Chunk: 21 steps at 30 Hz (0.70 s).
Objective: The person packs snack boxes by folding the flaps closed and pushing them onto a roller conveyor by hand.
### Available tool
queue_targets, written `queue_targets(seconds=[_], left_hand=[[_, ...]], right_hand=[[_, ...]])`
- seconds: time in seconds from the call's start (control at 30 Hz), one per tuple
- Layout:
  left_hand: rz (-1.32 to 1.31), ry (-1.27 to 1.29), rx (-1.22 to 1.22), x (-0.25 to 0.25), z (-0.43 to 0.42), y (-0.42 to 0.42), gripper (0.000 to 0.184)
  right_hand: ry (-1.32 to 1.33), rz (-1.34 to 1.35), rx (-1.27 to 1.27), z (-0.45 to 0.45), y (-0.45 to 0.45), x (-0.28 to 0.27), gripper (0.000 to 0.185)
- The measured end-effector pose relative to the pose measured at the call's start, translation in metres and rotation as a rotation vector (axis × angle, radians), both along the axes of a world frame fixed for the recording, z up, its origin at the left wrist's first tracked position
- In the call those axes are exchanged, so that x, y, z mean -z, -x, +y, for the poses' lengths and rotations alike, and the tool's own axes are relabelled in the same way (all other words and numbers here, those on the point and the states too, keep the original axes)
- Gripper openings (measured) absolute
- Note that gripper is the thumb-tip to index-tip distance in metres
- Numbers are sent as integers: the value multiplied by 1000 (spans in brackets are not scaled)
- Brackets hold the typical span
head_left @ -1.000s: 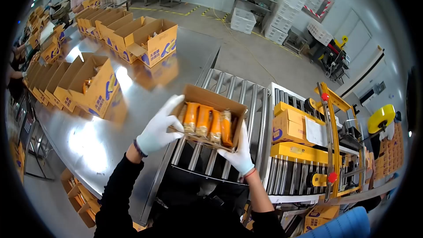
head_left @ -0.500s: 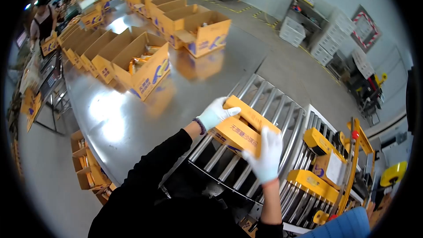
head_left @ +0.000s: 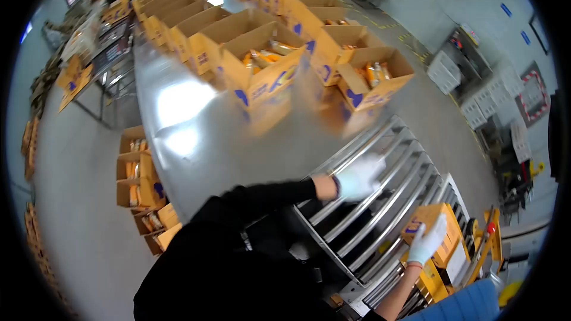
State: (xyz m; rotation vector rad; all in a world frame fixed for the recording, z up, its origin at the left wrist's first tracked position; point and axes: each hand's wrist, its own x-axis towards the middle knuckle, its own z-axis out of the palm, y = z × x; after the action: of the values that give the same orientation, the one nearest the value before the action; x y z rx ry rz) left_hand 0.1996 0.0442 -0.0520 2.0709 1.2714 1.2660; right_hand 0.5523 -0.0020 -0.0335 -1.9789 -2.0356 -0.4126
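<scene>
From my end, I have the closed carton [head_left: 422, 216] at the right edge of the roller conveyor [head_left: 373, 222], beside the yellow guides [head_left: 432, 282] of the framed machine. My right hand [head_left: 427, 241] lies on it, palm against the near side, fingers extended and parted rather than wrapped around it. My left hand [head_left: 360, 178] is well apart from the carton, above the rollers near the right edge of the metal table [head_left: 196, 137]. I see nothing in its grasp, but it is badly smeared in my feed, so I cannot tell how far its fingers are spread.

On the table, a left row of open cartons [head_left: 262, 65] follows the left edge and a right row of open cartons [head_left: 375, 77] follows the right edge; the nearest of each hold orange-wrapped packs [head_left: 375, 74].
</scene>
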Motion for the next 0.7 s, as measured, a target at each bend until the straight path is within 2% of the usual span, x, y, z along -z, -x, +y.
queue_targets(seconds=[0.03, 0.07, 0.1, 0.13, 0.17, 0.2, 0.23, 0.27, 0.3, 0.37, 0.4, 0.43, 0.47, 0.5, 0.57, 0.6, 0.63, 0.67, 0.7], left_hand=[[315, 116, -160, -64, -6, 62, 24], [639, -216, -426, -70, 2, 114, 23], [949, -226, -605, -71, 5, 165, 29], [972, -154, -821, -77, 8, 214, 41], [865, 26, -804, -29, 31, 263, 40], [759, 198, -803, 17, 52, 311, 38], [738, 526, -790, -53, 17, 290, 38], [767, 377, -705, -74, -1, 270, 26], [842, 203, -685, -54, 16, 255, 17], [773, 274, -586, -64, 17, 190, 22], [839, 162, -510, -67, 13, 168, 24], [281, 176, -390, -58, 15, 166, 30], [-391, 317, -79, -82, -11, 158, 39], [-64, 67, -412, -82, -18, 149, 48], [204, -448, -856, -84, -20, 162, 54], [145, -388, -747, -68, -12, 171, 58], [6, 55, -393, -73, -14, 175, 58], [103, 195, -234, -81, -12, 171, 61], [198, 328, -73, -88, -10, 167, 67]], right_hand=[[-40, -28, 10, 1, -15, 9, 72], [-112, -31, 26, 2, -22, 15, 59], [-118, -24, 15, 2, -26, 13, 59], [-18, -112, 51, -1, -29, 7, 52], [84, -198, 76, -2, -28, 7, 47], [-71, -137, -55, -1, -22, 22, 39], [181, 70, -57, 9, -7, 29, 44], [205, 428, -237, 12, 19, 46, 49], [242, 790, -408, 9, 50, 64, 54], [316, 642, -641, -18, 146, 26, 66], [260, 552, -741, -23, 173, 13, 71], [226, 596, -777, -27, 193, 3, 78], [119, 610, -812, -30, 210, -11, 83], [3, 624, -841, -31, 223, -26, 87], [-26, 520, -815, -23, 223, -32, 92], [79, 312, -799, -17, 221, -25, 88], [180, 98, -781, -8, 218, -16, 84], [179, 245, -814, 1, 209, -1, 65], [179, 233, -819, 10, 198, 1, 65]])
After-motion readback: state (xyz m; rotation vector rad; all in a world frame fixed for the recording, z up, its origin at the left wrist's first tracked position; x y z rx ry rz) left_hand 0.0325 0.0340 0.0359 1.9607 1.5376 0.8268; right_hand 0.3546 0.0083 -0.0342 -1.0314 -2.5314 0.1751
